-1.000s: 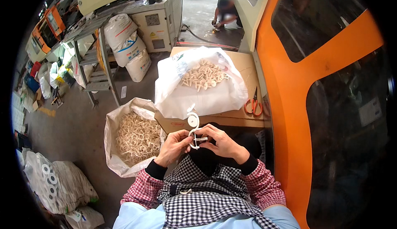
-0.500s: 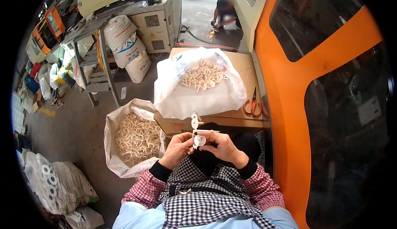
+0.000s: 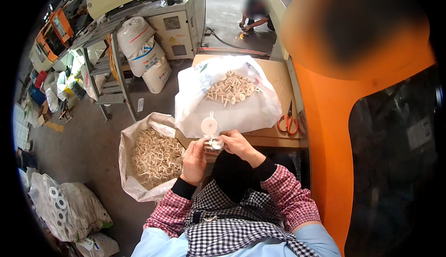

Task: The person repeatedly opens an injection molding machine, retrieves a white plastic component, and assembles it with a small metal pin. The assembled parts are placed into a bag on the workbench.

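Between my hands is a white plastic moulded part (image 3: 209, 126) with round discs on thin stems, slightly smeared by motion. The fingers of my left hand (image 3: 193, 160) close on its left side. My right hand (image 3: 239, 146) pinches its right side near the lower disc. Just beyond lies an open white sack (image 3: 204, 113), holding a heap of white disc-and-stem pieces (image 3: 233, 90). On the floor at the left, a second white sack (image 3: 124, 164) is filled with curly off-white plastic scraps (image 3: 155, 158).
The sack of pieces rests on a cardboard surface (image 3: 278, 80), beside red-handled scissors (image 3: 288, 124). An orange machine panel (image 3: 327, 117) stands close at right. Stacked sacks (image 3: 141, 55) and a metal step ladder (image 3: 118, 78) are at far left. Another person (image 3: 255, 13) crouches near sparks.
Both hands have moved up and away from my body, toward the sack of pieces, carrying the moulded part. Its larger disc now faces up in front of the sack.
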Tool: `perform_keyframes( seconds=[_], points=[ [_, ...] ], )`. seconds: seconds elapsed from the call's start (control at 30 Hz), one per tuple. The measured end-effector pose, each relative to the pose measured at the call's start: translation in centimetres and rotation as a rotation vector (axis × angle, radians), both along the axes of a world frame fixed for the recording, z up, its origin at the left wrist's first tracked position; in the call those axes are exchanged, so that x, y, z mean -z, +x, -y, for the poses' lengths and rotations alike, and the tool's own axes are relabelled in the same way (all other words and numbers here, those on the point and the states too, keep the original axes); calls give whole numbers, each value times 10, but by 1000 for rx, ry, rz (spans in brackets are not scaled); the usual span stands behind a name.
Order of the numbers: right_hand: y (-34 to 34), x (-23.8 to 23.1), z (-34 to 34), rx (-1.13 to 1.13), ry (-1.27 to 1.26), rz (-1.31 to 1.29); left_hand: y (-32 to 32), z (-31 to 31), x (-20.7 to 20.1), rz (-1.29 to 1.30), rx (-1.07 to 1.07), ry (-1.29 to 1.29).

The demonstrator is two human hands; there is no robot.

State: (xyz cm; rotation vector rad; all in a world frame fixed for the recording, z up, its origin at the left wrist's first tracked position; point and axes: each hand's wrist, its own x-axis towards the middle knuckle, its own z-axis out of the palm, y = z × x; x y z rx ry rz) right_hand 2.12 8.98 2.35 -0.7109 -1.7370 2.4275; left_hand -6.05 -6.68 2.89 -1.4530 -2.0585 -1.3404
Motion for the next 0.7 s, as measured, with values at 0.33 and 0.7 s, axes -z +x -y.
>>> perform_keyframes(
  seconds=[0.33,0.7],
  points=[
    [-49,35,-112,418,255,310,8,1,-13,444,84,-117],
    [25,-43,-24,-75,241,-369,16,3,-7,467,286,-198]
  ],
)
